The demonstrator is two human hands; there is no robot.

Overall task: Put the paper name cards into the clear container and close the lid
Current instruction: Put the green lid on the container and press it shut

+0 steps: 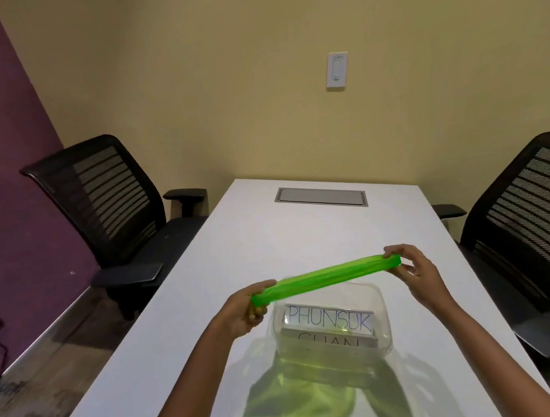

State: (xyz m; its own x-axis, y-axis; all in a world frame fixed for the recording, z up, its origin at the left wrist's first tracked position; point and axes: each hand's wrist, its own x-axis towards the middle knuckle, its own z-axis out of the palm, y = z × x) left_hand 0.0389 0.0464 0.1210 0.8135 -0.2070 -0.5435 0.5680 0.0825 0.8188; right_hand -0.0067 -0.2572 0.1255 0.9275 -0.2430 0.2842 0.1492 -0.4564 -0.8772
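A clear plastic container (384,329) stands on the white table (270,242) in front of me. Inside it lie white paper name cards (331,320) with handwritten letters; the top one reads PHUNSUK. A translucent green lid (327,276) hovers just above the container's far rim, seen nearly edge-on and tilted up to the right. My left hand (246,312) grips the lid's left end. My right hand (414,269) pinches its right end. The lid casts a green shadow on the table near me.
A black mesh office chair (108,204) stands at the table's left side and another chair (533,217) at the right. A grey cable hatch (321,197) is set into the far tabletop. A white wall switch (336,70) is on the beige wall.
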